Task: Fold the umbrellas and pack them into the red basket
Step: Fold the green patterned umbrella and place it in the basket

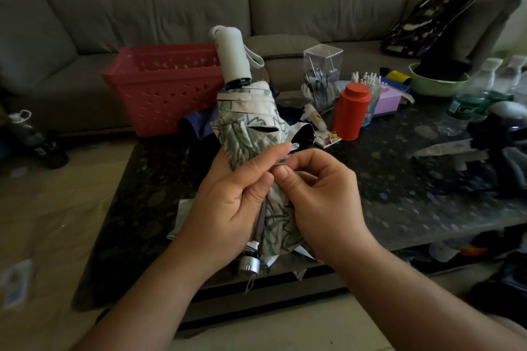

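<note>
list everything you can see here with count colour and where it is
umbrella: 1, white with green leaf print and a white handle, held upright over the table
dark umbrella: at least 1, navy, lying on the table behind the held one
basket: 1, red, far left corner of the table
table: 1, dark speckled, centre
sofa: 1, grey, along the back
canister: 1, red, right of the umbrella
clear box: 1, transparent, holding pens, behind the canister
bowl: 1, green, far right of the table
bottles: 2, clear plastic, right edge
knife: 1, silver blade, right side of the table
left hand: grips the umbrella
right hand: pinches the umbrella's fabric
</note>
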Motion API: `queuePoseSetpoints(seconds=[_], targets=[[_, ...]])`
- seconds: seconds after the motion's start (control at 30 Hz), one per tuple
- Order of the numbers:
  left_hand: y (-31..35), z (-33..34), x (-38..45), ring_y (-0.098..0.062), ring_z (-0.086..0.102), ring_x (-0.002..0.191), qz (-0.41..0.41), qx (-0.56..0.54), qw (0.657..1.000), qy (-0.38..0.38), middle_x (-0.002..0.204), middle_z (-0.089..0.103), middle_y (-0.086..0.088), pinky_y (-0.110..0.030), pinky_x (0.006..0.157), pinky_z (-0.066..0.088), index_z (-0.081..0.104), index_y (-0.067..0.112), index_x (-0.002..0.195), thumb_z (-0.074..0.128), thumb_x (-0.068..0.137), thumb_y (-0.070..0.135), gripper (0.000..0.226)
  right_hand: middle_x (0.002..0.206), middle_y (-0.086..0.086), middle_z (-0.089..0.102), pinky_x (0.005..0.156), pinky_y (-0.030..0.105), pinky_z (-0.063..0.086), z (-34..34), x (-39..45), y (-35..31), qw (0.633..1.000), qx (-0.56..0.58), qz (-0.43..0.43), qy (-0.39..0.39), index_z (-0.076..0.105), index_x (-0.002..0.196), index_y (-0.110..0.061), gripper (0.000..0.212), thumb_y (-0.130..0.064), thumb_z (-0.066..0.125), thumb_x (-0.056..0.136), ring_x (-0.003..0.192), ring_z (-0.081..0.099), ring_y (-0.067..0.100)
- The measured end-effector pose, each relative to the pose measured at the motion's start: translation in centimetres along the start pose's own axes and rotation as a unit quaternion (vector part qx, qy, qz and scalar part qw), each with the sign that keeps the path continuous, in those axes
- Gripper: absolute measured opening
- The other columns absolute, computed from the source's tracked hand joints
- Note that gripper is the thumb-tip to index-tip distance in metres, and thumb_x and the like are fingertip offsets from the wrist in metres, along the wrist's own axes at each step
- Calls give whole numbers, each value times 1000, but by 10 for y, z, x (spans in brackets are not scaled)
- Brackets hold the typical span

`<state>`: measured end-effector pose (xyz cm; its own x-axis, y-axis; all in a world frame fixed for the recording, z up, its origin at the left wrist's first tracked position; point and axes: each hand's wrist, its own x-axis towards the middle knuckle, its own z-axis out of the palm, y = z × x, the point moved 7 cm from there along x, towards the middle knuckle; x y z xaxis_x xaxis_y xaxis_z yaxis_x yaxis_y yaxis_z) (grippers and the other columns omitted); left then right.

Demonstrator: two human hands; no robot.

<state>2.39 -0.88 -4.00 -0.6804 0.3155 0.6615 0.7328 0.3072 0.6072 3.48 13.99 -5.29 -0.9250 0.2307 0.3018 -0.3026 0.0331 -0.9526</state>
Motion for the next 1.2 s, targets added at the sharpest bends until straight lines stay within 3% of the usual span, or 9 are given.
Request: queuePoseSetpoints(seconds=[0.07, 0.13, 0.27, 0.43, 0.57, 0.67, 0.87, 1.0, 1.2], targets=[[0, -3, 1, -2, 55, 133, -15, 28, 999, -23, 140, 58, 11, -12, 108, 40, 56, 47, 144, 54, 107, 39, 37, 80, 9, 75, 73, 62, 59, -4, -2, -5, 999, -31, -39, 0, 71, 86, -17, 11, -12, 79, 92, 76, 74, 35], [0, -5, 1, -7, 61, 127, -22, 33, 998, -38, 135, 62, 13, -17, 102, 48, 57, 50, 140, 59, 102, 47, 38, 85, 0, 76, 77, 55, 60, -6, -4, -10, 994, -61, -90, 1, 72, 87, -22, 10, -15, 78, 89, 83, 75, 24], [3, -11, 3, -17, 69, 119, -15, -14, 1000, -14, 131, 68, 9, -37, 95, 59, 57, 46, 133, 70, 94, 44, 41, 93, -1, 74, 77, 52, 59, -5, -7, -18, 978, -96, -184, -15, 69, 90, -20, 8, -13, 73, 90, 91, 73, 24], [5, -23, 3, -16, 73, 106, 17, 6, 1000, 11, 121, 70, 11, -34, 87, 60, 55, 43, 128, 72, 92, 47, 40, 112, -1, 72, 80, 28, 59, -3, -6, -37, 941, -175, -276, -86, 71, 95, -11, 6, -7, 75, 93, 105, 70, 12], [9, -28, 3, -23, 73, 102, 53, 17, 998, 11, 122, 69, 5, -43, 83, 60, 57, 34, 131, 73, 93, 39, 41, 124, 7, 70, 80, 35, 61, -3, -12, -46, 907, -226, -334, -119, 69, 99, 1, 11, -10, 69, 98, 110, 70, 17], [16, -29, 3, -17, 70, 107, 75, -15, 997, 32, 124, 64, 17, -34, 88, 56, 53, 33, 130, 71, 94, 27, 41, 130, 5, 67, 84, 28, 59, -1, -21, -57, 889, -252, -370, -100, 67, 96, 2, 12, -10, 68, 97, 114, 69, 12], [27, -28, 3, -19, 71, 101, 91, -78, 991, 59, 117, 64, 21, -34, 85, 56, 52, 34, 117, 70, 96, 28, 28, 134, -11, 57, 82, 9, 48, 0, -33, -70, 862, -282, -417, -67, 56, 104, -12, 7, -18, 56, 105, 116, 58, -11], [28, -31, 1, -16, 70, 97, 101, -57, 990, 74, 113, 64, 19, -31, 82, 56, 55, 34, 112, 65, 101, 40, 17, 139, -11, 55, 78, 12, 49, 2, -35, -70, 863, -278, -417, -67, 54, 111, -14, 9, -14, 58, 103, 117, 61, 0], [31, -32, 0, -20, 72, 88, 116, -25, 988, 102, 104, 69, 6, -40, 73, 57, 59, 20, 111, 67, 99, 35, 21, 132, -14, 58, 80, 2, 39, 3, -34, -68, 869, -291, -398, -43, 53, 113, -18, 13, -15, 57, 101, 109, 58, -4]])
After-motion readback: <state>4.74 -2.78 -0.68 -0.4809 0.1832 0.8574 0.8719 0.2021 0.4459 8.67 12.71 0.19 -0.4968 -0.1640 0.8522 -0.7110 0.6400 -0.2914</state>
